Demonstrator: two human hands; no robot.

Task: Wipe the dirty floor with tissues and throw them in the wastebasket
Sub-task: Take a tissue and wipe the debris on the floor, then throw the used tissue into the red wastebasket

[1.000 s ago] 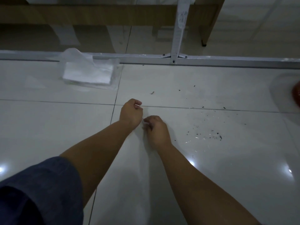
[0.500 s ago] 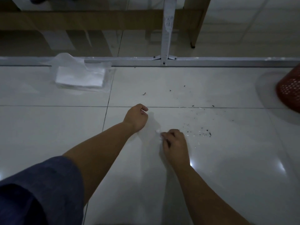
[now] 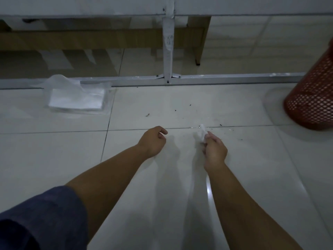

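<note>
- The right hand (image 3: 214,150) is pinching a crumpled white tissue (image 3: 202,134) in its curled fingers (image 3: 209,139), with the wad sticking out past the fingertips, away from the person.
- The tissue is sitting low over the floor (image 3: 180,186), right at a tile seam; whether it is touching the tile cannot be told.
- Dark specks of dirt (image 3: 220,125) are lying just beyond and to the right of the held tissue, along the same seam, and more specks (image 3: 175,110) are scattered farther out from it.
- The left hand (image 3: 153,141) is hanging to the left of the grip, apart from it, its fingers loosely curled and holding nothing.
- The red mesh wastebasket (image 3: 311,100) is standing well to the right of the grip and farther out, at the frame's edge, leaning in the wide-angle view.
- A pack of tissues (image 3: 77,98) in clear plastic wrap is lying on the floor well to the left of the grip and farther out, beside a metal rail (image 3: 234,80).
- A metal post (image 3: 168,51) is rising from that rail, straight out beyond the two hands.
- A dark blue sleeve (image 3: 41,219) is covering the left upper arm at the near left corner.
</note>
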